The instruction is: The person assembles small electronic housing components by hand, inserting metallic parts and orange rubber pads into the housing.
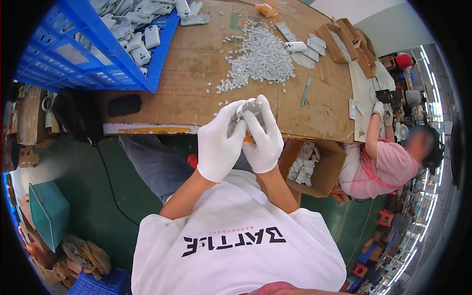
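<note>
In front of my chest, close to the table's near edge, my two white-gloved hands meet around a small grey-white plastic casing (250, 106). My left hand (219, 145) is closed with its fingers wrapped round the casing's left side. From the right, the fingers of my right hand (264, 145) pinch the same casing, one finger bent against its near side. Both hands hide much of the casing. Just beyond them, a heap of tiny clear-white plastic pieces (260, 59) spreads over the cardboard-covered table (182, 73).
At the left, a blue crate (98, 49) holds many white casings. More white casings (295, 46) lie right of the heap, near a teal pen-like tool (306, 91). A black pouch (124, 105) rests near the left edge. Below the table stands a carton (322, 172); a co-worker (383, 164) sits at right.
</note>
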